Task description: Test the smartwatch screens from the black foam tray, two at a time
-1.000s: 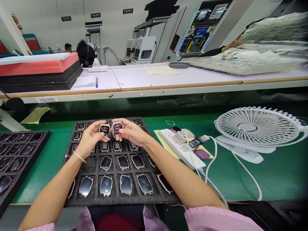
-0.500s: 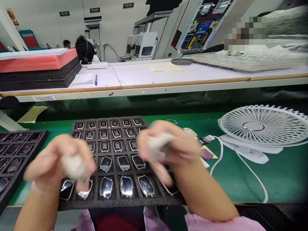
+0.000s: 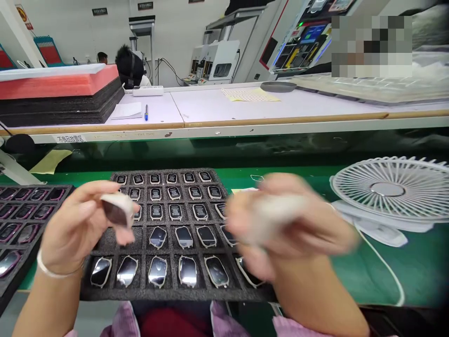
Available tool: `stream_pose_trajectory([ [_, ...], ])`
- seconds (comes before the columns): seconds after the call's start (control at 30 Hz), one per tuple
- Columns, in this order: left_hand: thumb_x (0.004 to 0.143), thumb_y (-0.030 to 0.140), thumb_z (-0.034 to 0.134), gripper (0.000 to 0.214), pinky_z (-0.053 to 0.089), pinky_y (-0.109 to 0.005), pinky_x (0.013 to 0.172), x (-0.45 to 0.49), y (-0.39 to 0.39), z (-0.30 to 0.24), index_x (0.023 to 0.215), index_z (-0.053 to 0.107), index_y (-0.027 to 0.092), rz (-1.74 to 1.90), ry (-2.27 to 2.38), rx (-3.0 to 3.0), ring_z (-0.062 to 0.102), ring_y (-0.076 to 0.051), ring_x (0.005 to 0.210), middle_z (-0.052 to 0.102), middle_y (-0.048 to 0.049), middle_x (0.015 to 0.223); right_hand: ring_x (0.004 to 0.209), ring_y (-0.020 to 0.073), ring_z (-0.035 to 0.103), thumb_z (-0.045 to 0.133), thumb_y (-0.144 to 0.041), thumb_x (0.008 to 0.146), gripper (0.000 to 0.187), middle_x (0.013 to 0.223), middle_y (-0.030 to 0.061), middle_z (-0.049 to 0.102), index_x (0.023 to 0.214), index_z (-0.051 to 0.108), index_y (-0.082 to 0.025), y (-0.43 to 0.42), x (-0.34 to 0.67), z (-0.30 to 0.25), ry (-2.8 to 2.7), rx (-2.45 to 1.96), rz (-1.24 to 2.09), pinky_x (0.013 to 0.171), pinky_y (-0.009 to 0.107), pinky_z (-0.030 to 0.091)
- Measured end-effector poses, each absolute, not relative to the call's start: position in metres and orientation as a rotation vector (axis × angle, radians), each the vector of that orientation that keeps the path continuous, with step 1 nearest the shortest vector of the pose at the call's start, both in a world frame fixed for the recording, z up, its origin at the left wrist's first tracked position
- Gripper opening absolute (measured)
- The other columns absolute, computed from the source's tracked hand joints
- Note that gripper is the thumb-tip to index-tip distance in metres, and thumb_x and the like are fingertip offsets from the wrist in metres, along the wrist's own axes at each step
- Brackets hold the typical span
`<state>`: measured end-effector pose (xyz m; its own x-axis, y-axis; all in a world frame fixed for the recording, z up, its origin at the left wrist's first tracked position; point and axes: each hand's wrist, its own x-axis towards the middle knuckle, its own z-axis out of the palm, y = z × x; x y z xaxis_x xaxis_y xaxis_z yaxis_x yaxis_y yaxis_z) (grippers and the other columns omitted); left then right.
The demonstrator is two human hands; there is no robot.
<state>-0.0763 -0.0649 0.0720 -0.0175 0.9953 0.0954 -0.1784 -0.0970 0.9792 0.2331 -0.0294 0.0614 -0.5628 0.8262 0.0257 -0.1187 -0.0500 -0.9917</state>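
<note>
My left hand point(image 3: 75, 224) is raised over the left side of a black foam tray point(image 3: 140, 292), pinching a smartwatch body point(image 3: 117, 209) with a pale metal frame and a dark screen. My right hand point(image 3: 291, 224) is motion-blurred above the tray's right side, and a second pale watch body point(image 3: 277, 217) is blurred between its fingers. Several more watch bodies sit in the tray's pockets point(image 3: 156, 211): the far rows show lit black screens, and the near rows show glossy backs or glass. My hands hide part of the tray.
A second dark tray of watches point(image 3: 21, 210) lies to the left on the green bench mat. A white desk fan point(image 3: 387, 189) stands to the right. Beyond the bench is a white table with a stacked foam pile point(image 3: 59, 96), a pen point(image 3: 146, 112) and a seated person point(image 3: 129, 68).
My hands have separated from their position together at the tray's far end and moved toward me, each holding a watch. The view has also shifted slightly.
</note>
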Motion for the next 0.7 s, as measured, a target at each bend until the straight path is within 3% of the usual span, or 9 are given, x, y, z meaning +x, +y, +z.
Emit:
stream_pose_trajectory([
  [0.13,0.072,0.039,0.079,0.039,0.06,-0.034,0.053,-0.059,-0.048,0.048,0.105,0.071,0.021,1.221,1.045,1.118,0.071,-0.021,0.055,0.074,-0.004,0.08,0.067,0.0171,0.072,0.08,-0.05,0.074,0.05,0.095,0.0063,0.073,0.107,0.056,-0.021,-0.011,0.175,0.039,-1.321,-0.474,2.036,0.06,0.028,0.056],
  [0.27,0.072,0.04,0.08,0.041,0.055,-0.026,0.048,-0.073,-0.048,0.011,0.104,0.068,0.017,1.133,1.168,1.111,0.067,-0.015,0.05,0.069,-0.0015,0.076,0.054,0.01,0.067,0.082,-0.035,0.075,0.042,0.085,0.0026,0.073,0.102,0.053,-0.02,-0.002,0.135,0.0,-1.323,-0.62,2.095,0.049,0.018,0.051],
  [0.4,0.07,0.032,0.081,0.044,0.051,-0.021,0.047,-0.093,-0.061,-0.01,0.108,0.065,0.017,1.104,1.227,1.142,0.059,-0.008,0.048,0.068,-0.0002,0.078,0.061,0.0127,0.072,0.074,-0.023,0.08,0.035,0.092,0.0045,0.074,0.107,0.053,-0.02,-0.005,0.125,-0.019,-1.254,-0.673,2.189,0.055,0.022,0.055],
  [0.5,0.07,0.025,0.081,0.058,0.055,-0.024,0.057,-0.108,-0.07,-0.018,0.124,0.059,0.02,1.07,1.218,1.165,0.063,-0.01,0.059,0.068,-0.0028,0.092,0.072,0.0159,0.075,0.067,-0.01,0.074,0.043,0.099,0.0056,0.073,0.113,0.052,-0.02,-0.008,0.122,-0.023,-1.215,-0.661,2.269,0.066,0.026,0.058],
  [0.6,0.073,0.026,0.077,0.065,0.056,-0.029,0.065,-0.123,-0.076,-0.027,0.133,0.054,0.021,1.025,1.235,1.216,0.067,-0.013,0.068,0.068,-0.0069,0.106,0.074,0.0156,0.075,0.067,-0.005,0.07,0.055,0.101,0.0047,0.071,0.119,0.048,-0.022,-0.01,0.118,-0.027,-1.258,-0.643,2.289,0.068,0.027,0.057],
  [0.7,0.075,0.032,0.074,0.063,0.054,-0.031,0.068,-0.138,-0.08,-0.036,0.135,0.056,0.021,0.96,1.374,1.433,0.064,-0.016,0.071,0.069,-0.006,0.099,0.07,0.014,0.072,0.07,-0.008,0.07,0.062,0.101,0.0036,0.068,0.123,0.043,-0.022,-0.012,0.112,-0.034,-1.403,-0.676,2.237,0.066,0.028,0.055],
])
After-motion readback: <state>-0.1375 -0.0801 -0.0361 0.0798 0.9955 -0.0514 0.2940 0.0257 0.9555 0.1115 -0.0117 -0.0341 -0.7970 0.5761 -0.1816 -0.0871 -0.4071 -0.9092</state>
